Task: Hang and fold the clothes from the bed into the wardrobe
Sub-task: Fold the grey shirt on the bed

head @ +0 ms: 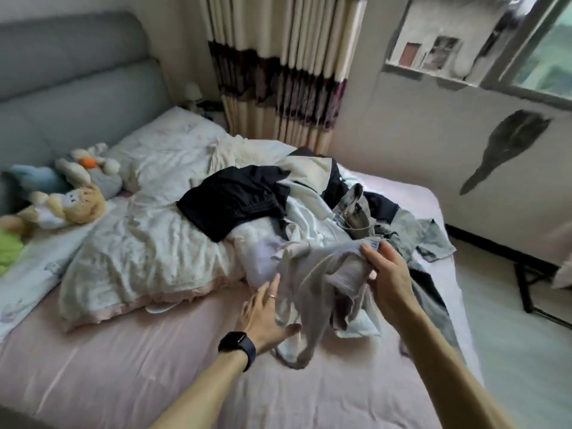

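Looks like the job right now is getting one piece free of the heap so it can be sorted. The grey knit top [328,274] is held up just above the pile of clothes [309,209], which sits along the window-side edge of the bed [123,360]. No wardrobe in shot.

My take: get both hands on the ribbed hem before lifting any higher. A loop of the top hangs low onto the pink sheet and the white stuff underneath looks tangled with it, so a quick shake should keep it from dragging half the pile along. It's a soft, stretchy knit, so I'd guess folding beats a hanger.

Hands: the right hand [390,275] comes in from the bed's window side, palm turned toward the person, with thumb and fingers pinching the ribbed hem at the top. The left hand [263,308], the one with the watch [237,348], reaches in lower with its fingers straight and fanned out, flat against the hanging cloth. It isn't gripping anything.
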A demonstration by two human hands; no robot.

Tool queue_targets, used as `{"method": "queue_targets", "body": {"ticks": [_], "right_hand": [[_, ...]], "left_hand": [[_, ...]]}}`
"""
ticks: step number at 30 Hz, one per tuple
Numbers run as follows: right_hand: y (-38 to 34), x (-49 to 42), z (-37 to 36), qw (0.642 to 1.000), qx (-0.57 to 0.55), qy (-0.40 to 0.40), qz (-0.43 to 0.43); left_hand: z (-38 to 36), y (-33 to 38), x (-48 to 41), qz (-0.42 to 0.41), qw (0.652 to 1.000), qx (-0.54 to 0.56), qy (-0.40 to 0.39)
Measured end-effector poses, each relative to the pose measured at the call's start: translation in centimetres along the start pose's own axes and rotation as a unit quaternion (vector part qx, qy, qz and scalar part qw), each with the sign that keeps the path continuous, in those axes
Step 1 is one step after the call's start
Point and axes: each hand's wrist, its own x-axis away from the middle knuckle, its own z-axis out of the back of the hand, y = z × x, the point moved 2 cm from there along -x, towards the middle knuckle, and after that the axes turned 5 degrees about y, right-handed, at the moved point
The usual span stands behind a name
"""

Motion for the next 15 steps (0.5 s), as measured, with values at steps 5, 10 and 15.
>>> {"method": "queue_targets", "body": {"ticks": [5, 10, 15], "right_hand": [[-9.9, 2.4, 1.5, 0.995, -0.067, 0.028, 0.072], [-13.8, 4.1, 5.6, 0.984, -0.081, 0.093, 0.129], [-13.6, 4.5, 12.6, 0.961, -0.044, 0.252, 0.102]], "left_hand": [[6.1, 9.8, -1.7, -0.130, 0.991, 0.003, 0.024], [7.1, 14.8, -1.3, -0.253, 0.966, 0.033, 0.026], [6.1, 18.7, 0.0, -0.277, 0.957, 0.082, 0.019]]}}
